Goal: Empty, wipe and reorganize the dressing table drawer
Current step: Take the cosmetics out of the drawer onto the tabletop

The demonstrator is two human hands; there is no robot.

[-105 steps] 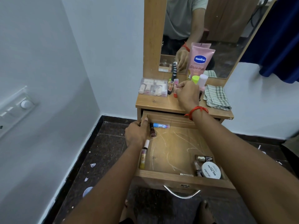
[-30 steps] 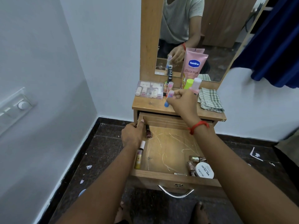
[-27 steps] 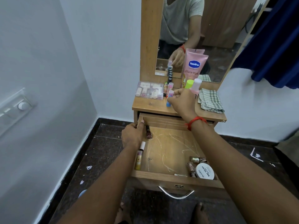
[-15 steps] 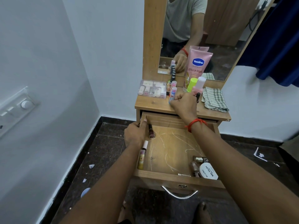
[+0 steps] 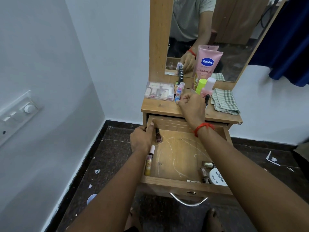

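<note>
Right hand (image 5: 192, 106): over the tabletop (image 5: 158, 107), fingers curled, tips at the foot of the lip balm tube (image 5: 178, 92). It cannot be told whether they pinch the tube or only touch it.
Lip balm tube: upright on the tabletop, just beside the clear plastic box (image 5: 158, 91), out of the drawer.
Left hand (image 5: 141, 139): clamped on the left wall of the drawer (image 5: 180, 153), thumb over the rim on the inside, fingers outside. It appears to steady the drawer.
Nearest item: dark nail polish bottle (image 5: 158, 136), lying flat at the rear left of the drawer, just beside the left thumb.
Long axis: front to back, parallel to the left wall, black cap toward the rear.
Second item: yellow roll-on tube (image 5: 149, 163), along the same wall, white cap to the rear, its cap end at the left wrist.
Far cluster: round white tin (image 5: 218, 179) and small bottles (image 5: 204, 173) in the front right corner, beside the right forearm.
Bearing from the right hand: every item in the drawer lies below it and toward the person. The nail polish bottle is off to its left.
Nearer hand: the left, for both wall-side items, but it is occupied. The right arm passes over the far cluster.
Judgement: emptying stage, partly done. The right hand is the likelier one to fetch the next item. For the nail polish bottle it would need to descend leftward and set its pinch across the long axis.
</note>
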